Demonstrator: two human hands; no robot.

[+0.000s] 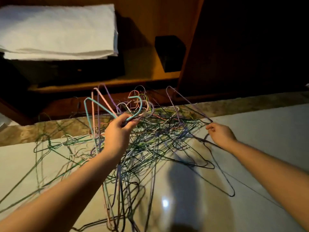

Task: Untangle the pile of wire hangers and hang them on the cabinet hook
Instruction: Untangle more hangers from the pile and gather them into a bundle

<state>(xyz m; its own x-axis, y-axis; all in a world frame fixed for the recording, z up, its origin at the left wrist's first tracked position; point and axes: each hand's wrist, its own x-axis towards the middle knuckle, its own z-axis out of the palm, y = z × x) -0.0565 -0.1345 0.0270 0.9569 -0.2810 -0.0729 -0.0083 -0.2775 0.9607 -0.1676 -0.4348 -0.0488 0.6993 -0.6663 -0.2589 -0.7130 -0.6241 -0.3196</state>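
Hanger pile [150,148], bare tile [259,139] right; left grip [117,131] clutches teal hanger [100,106], right grip [219,135] pinches purple hanger [189,102]

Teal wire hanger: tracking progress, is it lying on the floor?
No, the left hand grips the teal wire hanger above the tangled pile.

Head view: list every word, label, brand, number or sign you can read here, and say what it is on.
None: no readable text anywhere in this frame.
The folded white cloth, the black box on the cabinet shelf and the wire hangers show no print.
The dark cabinet panel at right is too dim to check.
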